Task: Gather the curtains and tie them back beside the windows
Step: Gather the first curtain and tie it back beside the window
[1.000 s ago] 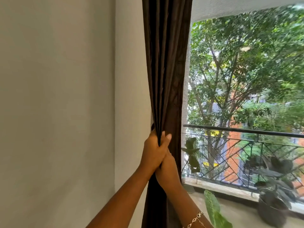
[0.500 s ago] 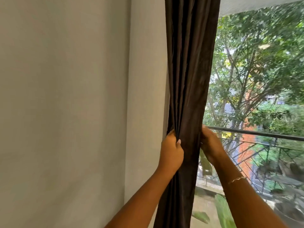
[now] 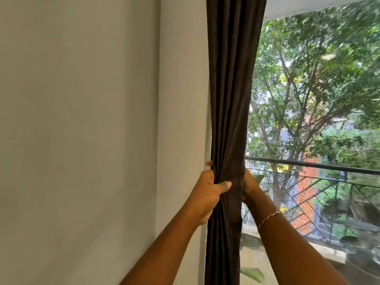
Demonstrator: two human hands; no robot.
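A dark brown curtain (image 3: pixel 231 103) hangs bunched into narrow folds at the left edge of the window (image 3: pixel 316 112). My left hand (image 3: pixel 207 194) grips the bundle from its left side, thumb across the front. My right hand (image 3: pixel 249 187) grips it from the right side, its fingers hidden behind the fabric. A thin bracelet sits on my right wrist. No tie-back is in view.
A plain pale wall (image 3: pixel 82 140) fills the left half. Through the window's mesh screen I see a balcony railing (image 3: pixel 320 166), potted plants (image 3: pixel 357 256) and trees. The curtain's lower end runs out of frame.
My right hand moved from beneath the left hand out to the curtain's right side, and both hands now squeeze the bundle between them. My view swung left, so the curtain sits further right.
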